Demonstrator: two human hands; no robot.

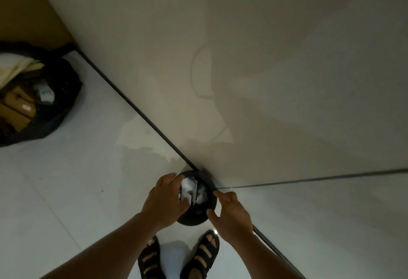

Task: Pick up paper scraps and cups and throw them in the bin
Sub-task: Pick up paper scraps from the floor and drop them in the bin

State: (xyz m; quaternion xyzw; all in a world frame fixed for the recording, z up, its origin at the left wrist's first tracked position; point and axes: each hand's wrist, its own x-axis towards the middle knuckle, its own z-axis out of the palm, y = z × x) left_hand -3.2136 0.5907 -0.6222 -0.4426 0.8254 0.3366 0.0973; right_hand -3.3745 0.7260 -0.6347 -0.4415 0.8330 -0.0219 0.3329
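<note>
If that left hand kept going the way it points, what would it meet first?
Likely the inside of the small round black bin: the left hand, gripping crumpled white paper scraps, points into its mouth. Depth is hard to judge.

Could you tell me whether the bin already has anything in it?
Not empty: crumpled paper lies inside the bin, past the scraps in the left hand.
</note>
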